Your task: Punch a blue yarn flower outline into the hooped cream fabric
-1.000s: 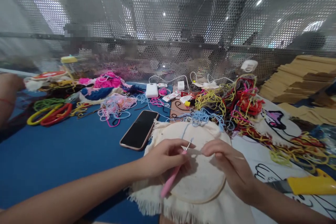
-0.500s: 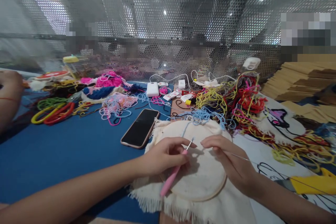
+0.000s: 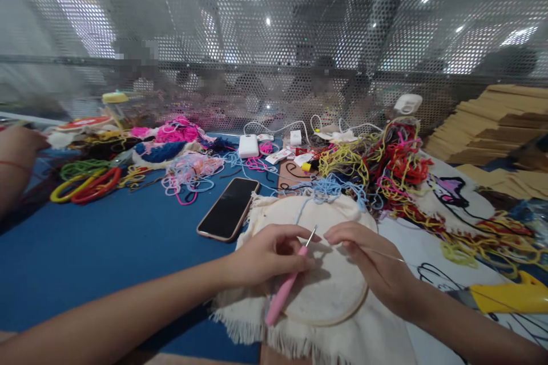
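My left hand (image 3: 274, 254) is closed round a pink-handled punch needle (image 3: 282, 296), its metal tip pointing up and away over the cloth. My right hand (image 3: 372, 256) is pinched just right of that tip, and a thin wire or thread (image 3: 385, 254) runs from it toward the right. Beneath both hands lies cream cloth (image 3: 334, 291) stretched in a round hoop (image 3: 342, 320), with frayed edges. Light blue yarn (image 3: 331, 187) rests at the hoop's far edge, one strand lying on the cloth.
A phone (image 3: 229, 209) lies left of the hoop. Yarn heaps (image 3: 402, 165) spread behind and right, near yellow-handled scissors (image 3: 509, 296). Brown paper bags (image 3: 483, 120) are stacked at the far right. Another person's hand (image 3: 19, 148) is at the left edge.
My right hand has shifted slightly left, closer to the needle tip. The pink handle has tilted a little more upright. At the left edge, the other person's hand has moved.
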A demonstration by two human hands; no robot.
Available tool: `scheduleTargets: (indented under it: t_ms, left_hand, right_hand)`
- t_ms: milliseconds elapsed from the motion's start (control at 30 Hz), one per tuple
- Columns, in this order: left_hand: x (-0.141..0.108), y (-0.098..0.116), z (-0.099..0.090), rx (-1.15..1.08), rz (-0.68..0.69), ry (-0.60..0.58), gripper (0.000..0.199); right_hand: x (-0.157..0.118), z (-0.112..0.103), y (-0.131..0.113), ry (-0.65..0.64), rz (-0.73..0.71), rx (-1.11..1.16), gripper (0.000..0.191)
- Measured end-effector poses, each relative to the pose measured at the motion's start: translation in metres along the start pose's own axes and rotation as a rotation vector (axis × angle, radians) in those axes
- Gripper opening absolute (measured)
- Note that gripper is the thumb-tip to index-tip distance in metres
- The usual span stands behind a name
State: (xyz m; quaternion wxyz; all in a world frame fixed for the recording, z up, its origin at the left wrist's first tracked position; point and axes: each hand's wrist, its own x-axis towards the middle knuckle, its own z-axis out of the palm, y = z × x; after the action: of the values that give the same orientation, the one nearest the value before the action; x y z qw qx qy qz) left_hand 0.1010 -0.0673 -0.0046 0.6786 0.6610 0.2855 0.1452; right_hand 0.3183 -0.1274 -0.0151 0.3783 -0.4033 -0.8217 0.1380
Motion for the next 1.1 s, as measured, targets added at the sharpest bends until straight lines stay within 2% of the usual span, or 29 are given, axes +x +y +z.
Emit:
scheduleTargets:
  t_ms: [267, 433, 533, 667, 1100]
  left_hand:
    - [-0.003, 0.003, 0.0009, 0.093, 0.01, -0.056, 0.034]
    - [-0.0016, 0.0003, 0.0, 0.033, -0.012, -0.007, 0.036]
    - [-0.0018, 0.0001, -0.0005, 0.025, -0.019, -0.001, 0.036]
    - [-0.0025, -0.0002, -0.001, 0.022, -0.02, -0.003, 0.035]
    - [0.0001, -0.0021, -0.0006, 0.025, -0.003, -0.022, 0.036]
  right_hand:
    - [0.0039, 0.001, -0.0035, -0.086, -0.003, 0.035, 0.026]
    - [-0.0009, -0.0012, -0.0021, 0.099, -0.016, 0.001, 0.024]
    - [-0.0033, -0.0023, -0.001, 0.156, -0.044, -0.018, 0.022]
    - [-0.0018, -0.0024, -0.002, 0.117, -0.077, -0.017, 0.022]
    - [0.0012, -0.0027, -0.0038, 0.03, -0.041, -0.021, 0.022]
